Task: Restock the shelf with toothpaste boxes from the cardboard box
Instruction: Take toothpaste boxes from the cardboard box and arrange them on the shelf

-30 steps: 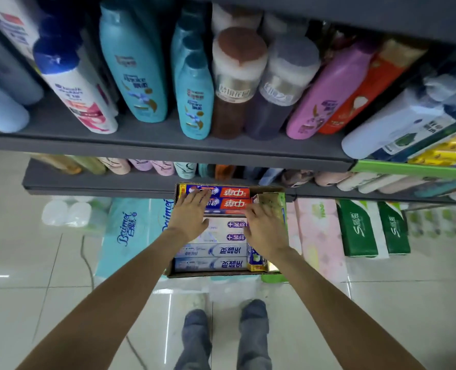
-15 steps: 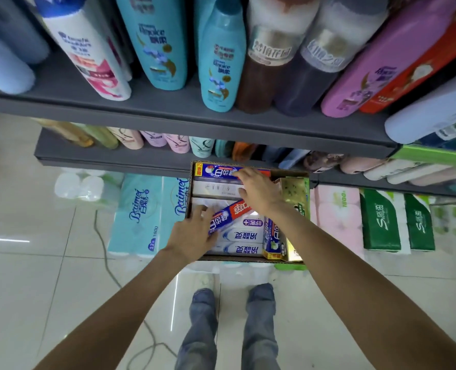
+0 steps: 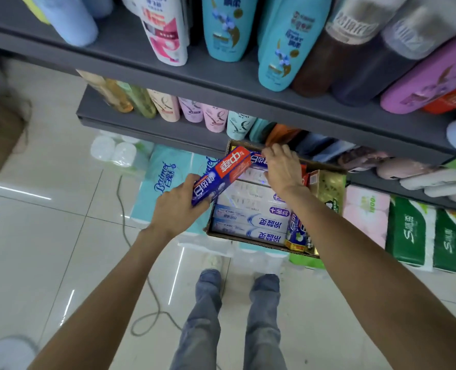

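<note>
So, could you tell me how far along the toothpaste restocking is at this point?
Early on, it seems. Done: none that I can see; no toothpaste shows on the shelves, only bottles. In hand: the left hand grips a blue and red toothpaste box lifted out of the cardboard box, while the right hand reaches onto another at the far end. Left: several boxes still lie in the cardboard box.
</note>
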A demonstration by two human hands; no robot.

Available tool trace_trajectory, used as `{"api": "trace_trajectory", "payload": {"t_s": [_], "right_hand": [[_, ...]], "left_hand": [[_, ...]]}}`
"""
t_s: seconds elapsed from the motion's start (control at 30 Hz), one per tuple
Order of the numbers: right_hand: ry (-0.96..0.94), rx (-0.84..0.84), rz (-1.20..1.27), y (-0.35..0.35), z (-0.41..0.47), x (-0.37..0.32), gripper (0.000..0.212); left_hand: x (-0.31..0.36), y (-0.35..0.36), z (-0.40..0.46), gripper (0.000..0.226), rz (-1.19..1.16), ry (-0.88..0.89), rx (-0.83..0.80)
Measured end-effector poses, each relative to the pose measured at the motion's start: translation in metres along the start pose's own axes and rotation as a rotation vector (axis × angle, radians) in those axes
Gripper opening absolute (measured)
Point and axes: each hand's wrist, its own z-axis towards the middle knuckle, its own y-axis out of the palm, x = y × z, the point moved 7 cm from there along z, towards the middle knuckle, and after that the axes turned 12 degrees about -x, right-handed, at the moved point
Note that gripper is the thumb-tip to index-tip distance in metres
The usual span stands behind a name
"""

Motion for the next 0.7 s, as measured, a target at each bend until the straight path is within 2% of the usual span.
{"api": "trace_trajectory", "payload": {"t_s": [0.13,0.27,0.33,0.47,0.53,0.6,0.7], "right_hand": [[0.016,-0.001,-0.092,-0.005,0.004,-0.007,0.037],[-0.008,0.027,-0.127,-0.002,-0.008,-0.014,0.031],[-0.025,0.072,-0.173,0.0,-0.017,-0.016,0.033],[0.002,0.063,-0.25,0.009,-0.021,-0.005,0.043],[0.045,0.06,-0.217,0.004,-0.021,0.001,0.037],[0.074,-0.01,-0.109,0.0,-0.026,0.008,0.034],[0.066,-0.044,0.124,-0.004,-0.042,0.01,0.046]], "left_hand": [[-0.014,0.003,-0.001,0.054,-0.31,-0.066,0.083],[-0.02,0.018,-0.002,0.048,-0.682,-0.119,0.012],[-0.018,0.021,-0.005,0.047,-0.784,-0.134,-0.018],[-0.019,0.021,-0.008,0.046,-0.836,-0.153,-0.012],[-0.022,0.017,-0.008,0.055,-0.813,-0.152,-0.005],[-0.023,0.013,-0.009,0.061,-0.795,-0.143,0.005],[-0.026,0.006,-0.01,0.058,-0.825,-0.131,0.046]]}}
